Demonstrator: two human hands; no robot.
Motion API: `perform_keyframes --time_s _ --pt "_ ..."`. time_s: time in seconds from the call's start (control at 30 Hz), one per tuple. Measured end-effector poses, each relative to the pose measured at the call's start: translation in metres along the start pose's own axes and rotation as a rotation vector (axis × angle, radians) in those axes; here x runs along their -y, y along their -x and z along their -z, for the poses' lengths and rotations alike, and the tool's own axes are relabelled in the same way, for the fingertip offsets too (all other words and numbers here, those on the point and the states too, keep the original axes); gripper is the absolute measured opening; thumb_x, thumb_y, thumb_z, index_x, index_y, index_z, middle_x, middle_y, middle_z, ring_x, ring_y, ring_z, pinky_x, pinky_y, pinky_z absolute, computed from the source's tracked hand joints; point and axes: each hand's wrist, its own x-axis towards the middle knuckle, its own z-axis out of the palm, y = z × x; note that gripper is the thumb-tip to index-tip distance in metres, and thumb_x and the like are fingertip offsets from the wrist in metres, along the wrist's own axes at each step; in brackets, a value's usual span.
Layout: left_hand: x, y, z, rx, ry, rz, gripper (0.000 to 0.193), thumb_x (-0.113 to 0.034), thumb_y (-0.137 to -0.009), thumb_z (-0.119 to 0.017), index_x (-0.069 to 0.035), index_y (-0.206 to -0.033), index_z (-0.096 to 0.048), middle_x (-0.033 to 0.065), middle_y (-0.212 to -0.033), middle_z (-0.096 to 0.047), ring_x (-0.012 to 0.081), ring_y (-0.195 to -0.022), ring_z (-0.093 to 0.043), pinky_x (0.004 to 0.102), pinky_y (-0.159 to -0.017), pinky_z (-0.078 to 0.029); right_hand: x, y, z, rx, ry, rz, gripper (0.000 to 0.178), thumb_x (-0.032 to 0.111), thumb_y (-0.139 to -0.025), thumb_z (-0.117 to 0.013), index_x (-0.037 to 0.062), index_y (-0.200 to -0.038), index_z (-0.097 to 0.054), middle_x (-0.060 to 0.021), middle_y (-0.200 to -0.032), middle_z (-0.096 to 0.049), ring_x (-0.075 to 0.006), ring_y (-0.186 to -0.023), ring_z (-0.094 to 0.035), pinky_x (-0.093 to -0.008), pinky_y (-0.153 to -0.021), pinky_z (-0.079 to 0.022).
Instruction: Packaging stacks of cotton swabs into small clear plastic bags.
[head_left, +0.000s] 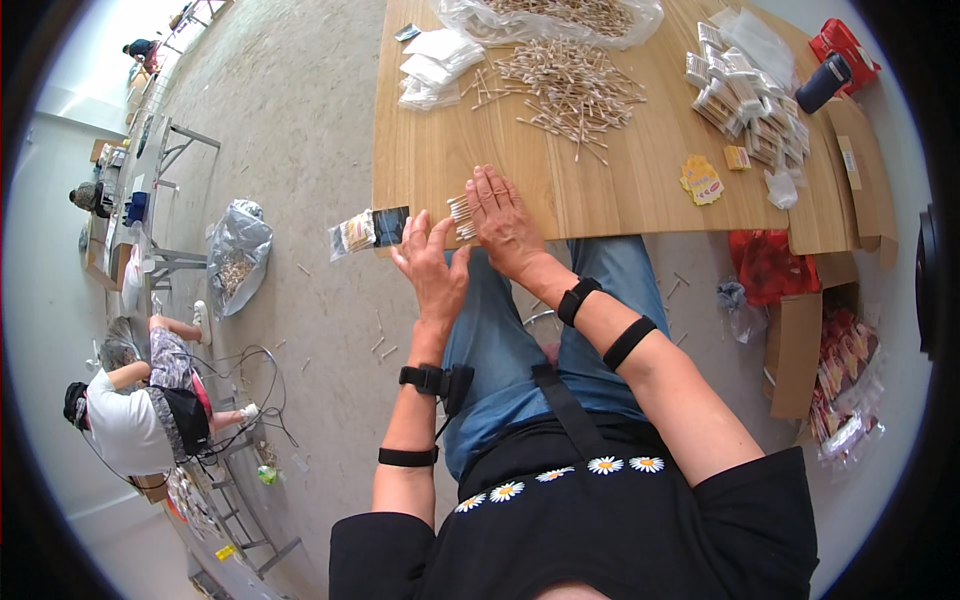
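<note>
My right hand point(500, 220) lies flat near the front edge of the wooden table point(560, 190), its fingers stretched out against a small row of cotton swabs point(461, 214). Part of that row is hidden under the palm. On the other side of the row is my left hand point(432, 270), fingers apart and holding nothing that I can see. A dark flat square point(391, 226) lies just left of its fingertips, at the table's corner. Beside the square, a clear bag of cotton swabs point(354, 234) sticks out past the edge.
A loose heap of cotton swabs point(575, 85) lies farther back, before a big plastic bag of them point(560, 18). Clear bags point(436, 68) are stacked at left. Packed swabs point(745, 95), a dark bottle point(824, 82) and an open carton point(795, 355) are at right.
</note>
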Motion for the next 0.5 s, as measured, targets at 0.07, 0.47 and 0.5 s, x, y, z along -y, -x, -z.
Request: perform_keyframes --time_s 0.07,0.47,0.5 --pt "0.0002 -0.0029 -0.0009 0.009 -0.016 0.002 0.041 -0.015 -0.078 -0.075 -0.014 -0.118 -0.065 0.016 -0.144 -0.046 0.0331 -0.142 -0.032 0.0649 -0.112 -0.012 0.0002 -0.0007 -0.0006 -0.011 0.027 0.002 0.073 0.018 -0.08 -0.064 -0.0068 -0.143 -0.036 -0.0243 -0.152 -0.032 -0.0367 -0.145 -0.027 -0.0439 -0.121 -0.019" --pt "0.0024 -0.0025 -0.0018 0.018 0.006 -0.02 0.038 -0.013 -0.078 -0.073 -0.013 -0.116 -0.066 0.0168 -0.143 -0.046 0.0335 -0.141 -0.033 0.0664 -0.112 -0.011 -0.0011 -0.0009 -0.0067 -0.073 -0.008 -0.001 0.072 0.015 -0.08 -0.062 -0.0086 -0.143 -0.036 -0.0252 -0.151 -0.033 -0.0373 -0.145 -0.027 -0.0444 -0.12 -0.021" --pt "0.0014 -0.0032 -0.0025 -0.006 0.031 -0.007 0.037 -0.013 -0.079 -0.073 -0.013 -0.115 -0.066 0.017 -0.143 -0.046 0.0335 -0.141 -0.033 0.0665 -0.112 -0.011 -0.0013 -0.0006 -0.007 -0.072 0.012 0.002 0.072 0.016 -0.08 -0.062 -0.0086 -0.143 -0.036 -0.0251 -0.151 -0.033 -0.0372 -0.145 -0.027 -0.0445 -0.12 -0.021"
